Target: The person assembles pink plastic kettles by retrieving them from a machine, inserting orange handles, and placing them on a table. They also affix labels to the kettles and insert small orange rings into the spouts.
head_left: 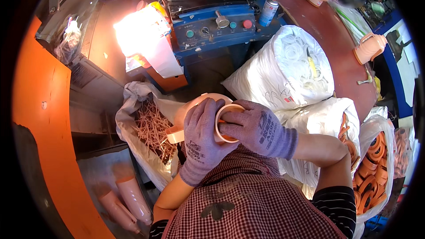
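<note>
Cropped apron; fingers half-hidden in jug

We can reach through the gap between panel and jug; the sack bars our right, the bag our left.

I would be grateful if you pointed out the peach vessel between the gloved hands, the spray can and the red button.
Peach vessel [184, 110]: head view, left side of its body.
Spray can [268, 13]: head view, middle of its body.
Red button [247, 24]: head view, its round top.
</note>
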A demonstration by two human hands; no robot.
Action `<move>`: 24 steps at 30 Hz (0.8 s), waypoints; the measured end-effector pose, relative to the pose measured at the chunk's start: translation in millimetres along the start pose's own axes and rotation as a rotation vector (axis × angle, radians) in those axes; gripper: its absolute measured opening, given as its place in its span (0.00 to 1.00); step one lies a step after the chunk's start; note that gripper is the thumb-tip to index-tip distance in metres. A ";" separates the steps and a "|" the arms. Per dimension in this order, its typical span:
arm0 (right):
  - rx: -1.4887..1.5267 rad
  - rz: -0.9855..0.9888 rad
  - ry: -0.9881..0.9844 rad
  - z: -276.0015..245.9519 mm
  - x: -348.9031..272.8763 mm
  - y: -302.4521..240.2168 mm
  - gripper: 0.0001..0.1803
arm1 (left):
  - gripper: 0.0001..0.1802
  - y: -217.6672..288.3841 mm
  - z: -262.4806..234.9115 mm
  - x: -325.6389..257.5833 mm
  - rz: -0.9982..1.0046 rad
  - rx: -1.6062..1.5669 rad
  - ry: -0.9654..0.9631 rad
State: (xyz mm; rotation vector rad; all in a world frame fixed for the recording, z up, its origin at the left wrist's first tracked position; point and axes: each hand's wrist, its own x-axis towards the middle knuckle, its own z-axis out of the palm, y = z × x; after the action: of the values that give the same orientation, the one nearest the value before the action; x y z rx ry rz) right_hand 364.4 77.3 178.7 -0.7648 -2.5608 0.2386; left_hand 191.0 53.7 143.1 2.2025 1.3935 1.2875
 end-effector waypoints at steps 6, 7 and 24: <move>-0.105 -0.081 -0.265 -9.9 8.8 3.1 0.12 | 0.49 3.5 -6.6 -0.8 0.011 0.000 -0.066; -0.085 -0.097 -0.245 -10.9 11.0 4.1 0.12 | 0.51 1.1 -6.0 -3.0 0.039 0.010 -0.042; -0.263 -0.209 0.475 -93.1 120.0 98.4 0.26 | 0.49 -33.3 -96.8 7.0 -0.242 -0.121 -0.003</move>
State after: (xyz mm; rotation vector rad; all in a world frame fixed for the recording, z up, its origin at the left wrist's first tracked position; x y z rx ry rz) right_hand 366.0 228.9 277.4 -0.5548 -2.2105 -0.3176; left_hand 96.9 53.2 183.8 1.8908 1.4859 1.2451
